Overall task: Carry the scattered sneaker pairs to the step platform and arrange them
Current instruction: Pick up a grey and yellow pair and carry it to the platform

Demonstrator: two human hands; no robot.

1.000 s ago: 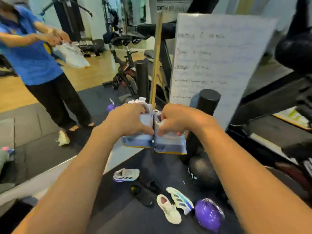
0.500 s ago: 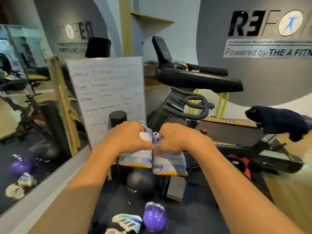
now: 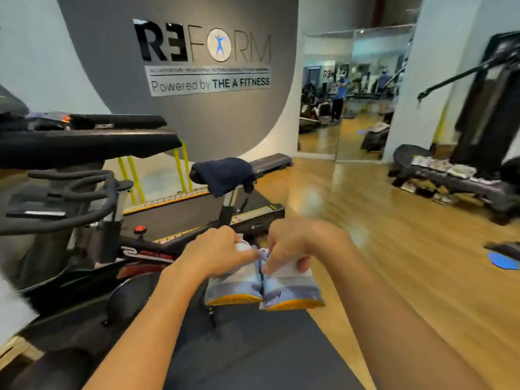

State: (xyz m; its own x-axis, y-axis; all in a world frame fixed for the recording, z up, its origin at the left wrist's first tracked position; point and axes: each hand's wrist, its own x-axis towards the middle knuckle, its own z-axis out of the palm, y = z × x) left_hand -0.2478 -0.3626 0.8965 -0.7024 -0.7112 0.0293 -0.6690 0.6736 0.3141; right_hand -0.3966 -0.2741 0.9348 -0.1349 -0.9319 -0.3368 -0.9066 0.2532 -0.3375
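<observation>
Your left hand [image 3: 213, 254] and right hand [image 3: 298, 246] each grip one shoe of the sneaker pair [image 3: 235, 287], low at six o'clock. The step platform [image 3: 464, 184] at three o'clock already bears other sneakers [image 3: 439, 164]; this pair isn't there yet.

You've swung right carrying the pale-blue, orange-soled sneaker pair [image 3: 264, 288]; the black step platform [image 3: 455, 183], loaded with shoes, has come into view.

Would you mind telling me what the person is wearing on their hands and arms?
The left hand and right hand are bare: no gloves, and no ring or watch shows. The left forearm and right forearm are uncovered down to the picture's lower edge, so no sleeve is in view.
</observation>
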